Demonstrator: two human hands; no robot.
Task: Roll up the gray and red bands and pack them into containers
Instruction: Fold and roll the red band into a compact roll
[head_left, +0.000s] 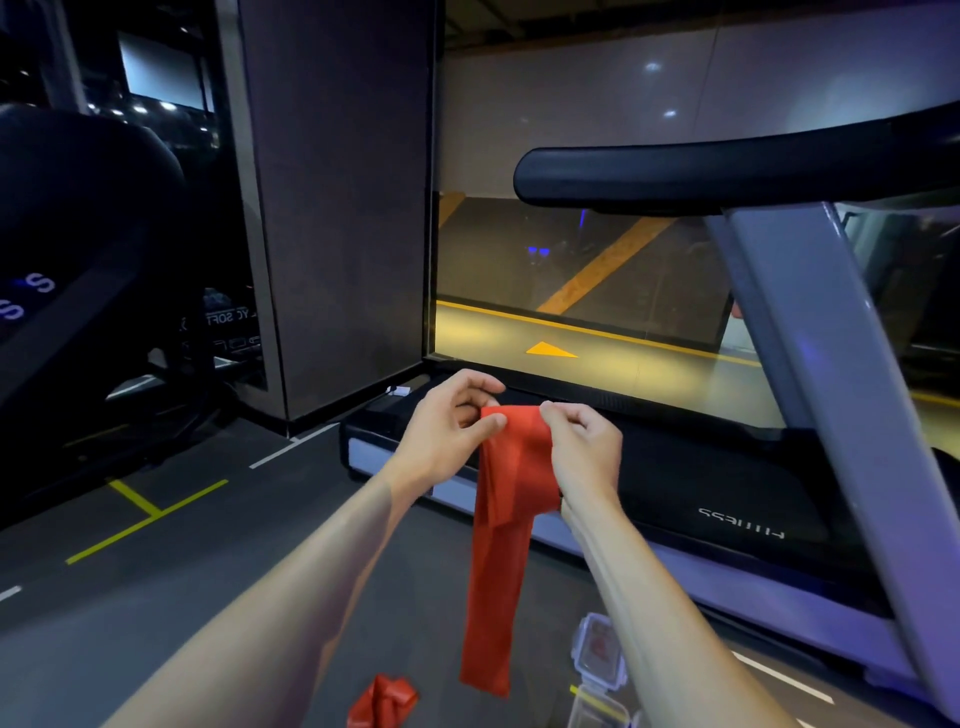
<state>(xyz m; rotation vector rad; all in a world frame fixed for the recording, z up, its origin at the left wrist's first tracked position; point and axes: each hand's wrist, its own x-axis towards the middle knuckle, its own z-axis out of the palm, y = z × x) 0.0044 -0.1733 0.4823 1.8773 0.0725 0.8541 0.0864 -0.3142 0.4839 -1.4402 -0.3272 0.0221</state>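
While both hands pinch its folded top, left hand and right hand hold the red band in the air, its tail hanging toward the floor. Below lie another crumpled band and clear containers, beside a treadmill.

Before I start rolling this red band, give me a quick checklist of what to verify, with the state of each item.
1. Both hands on the top edge: left hand and right hand pinch the red band: ok.
2. Band hangs free, off the floor: ok.
3. Band flat, no twist: cannot tell; it looks folded lengthwise.
4. Container within reach: clear container on the floor, below the right forearm: ok.
5. Container open: cannot tell.
6. Second red band bunched on the floor, unrolled: not ok.
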